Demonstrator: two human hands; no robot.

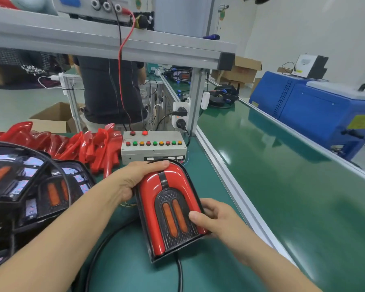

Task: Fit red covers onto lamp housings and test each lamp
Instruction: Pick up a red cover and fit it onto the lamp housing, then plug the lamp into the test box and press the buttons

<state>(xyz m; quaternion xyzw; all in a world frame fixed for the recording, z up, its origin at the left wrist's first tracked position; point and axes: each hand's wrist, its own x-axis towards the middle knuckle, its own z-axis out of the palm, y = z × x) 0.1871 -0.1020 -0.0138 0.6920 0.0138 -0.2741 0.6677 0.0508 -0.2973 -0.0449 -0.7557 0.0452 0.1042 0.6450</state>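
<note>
Hands [133,178] [217,218] — glossy (arched) cover [156,186].

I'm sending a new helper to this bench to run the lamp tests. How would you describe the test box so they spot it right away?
Find the green bench mat beside the conveyor belt. At its far edge, right of the pile of loose red covers, sits the grey test box. It alone carries a row of red, green and orange buttons, with two red ones above.

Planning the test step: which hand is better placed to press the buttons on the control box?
Probably the left hand: it grips the lamp's far end, just below the control box. The right hand holds the near end, farther away.
</note>
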